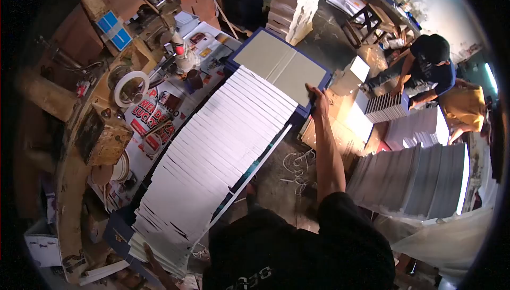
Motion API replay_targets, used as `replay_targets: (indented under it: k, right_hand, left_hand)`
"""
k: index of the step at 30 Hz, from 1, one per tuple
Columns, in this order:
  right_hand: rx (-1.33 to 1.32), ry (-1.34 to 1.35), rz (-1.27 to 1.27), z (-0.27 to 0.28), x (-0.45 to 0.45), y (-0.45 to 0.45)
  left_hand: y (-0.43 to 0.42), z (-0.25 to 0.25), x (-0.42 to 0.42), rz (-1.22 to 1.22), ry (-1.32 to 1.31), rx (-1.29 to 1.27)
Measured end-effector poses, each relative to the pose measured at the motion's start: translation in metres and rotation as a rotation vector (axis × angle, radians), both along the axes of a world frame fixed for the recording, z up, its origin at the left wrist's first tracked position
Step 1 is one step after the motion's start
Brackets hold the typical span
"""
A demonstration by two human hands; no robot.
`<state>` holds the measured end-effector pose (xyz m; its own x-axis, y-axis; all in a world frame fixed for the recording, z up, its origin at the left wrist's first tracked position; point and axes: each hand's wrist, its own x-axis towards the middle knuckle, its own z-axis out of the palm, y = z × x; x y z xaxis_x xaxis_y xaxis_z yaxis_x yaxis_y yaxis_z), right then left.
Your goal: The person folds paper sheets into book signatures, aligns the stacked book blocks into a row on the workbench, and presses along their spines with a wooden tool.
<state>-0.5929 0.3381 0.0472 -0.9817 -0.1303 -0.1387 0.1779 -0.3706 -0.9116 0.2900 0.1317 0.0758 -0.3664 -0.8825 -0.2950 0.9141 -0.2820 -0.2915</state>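
My right hand (319,101) grips the right edge of an opened book cover (279,64), grey inside with a dark blue border. The cover lies at the far end of a long row of white page blocks (212,146), packed side by side and leaning. At the row's near end, a dark blue cover (118,235) with small gold lettering sticks out to the left. Beside it, my left hand (152,262) is in shadow against the lowest blocks, its visible fingers stretched and apart. Part of that hand is hard to make out.
Left is a bench with a poster (154,112), a tape roll (132,89) and an old metal machine (159,8). Stacks of paper (292,3) stand behind. To the right, a co-worker (433,67) handles books near large stacks (409,178). White string (298,168) lies on the floor.
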Motion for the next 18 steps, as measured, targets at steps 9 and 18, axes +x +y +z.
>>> replay_targets:
  k: [9,18]
  right_hand:
    - [-0.019,-0.021,0.392,-0.010,-0.066,0.020]
    - [0.414,0.489,0.257,-0.025,-0.019,0.051]
  left_hand:
    - [0.003,0.001,0.006,0.019,0.211,0.055]
    - [-0.003,-0.007,0.012,-0.131,0.342,-0.008]
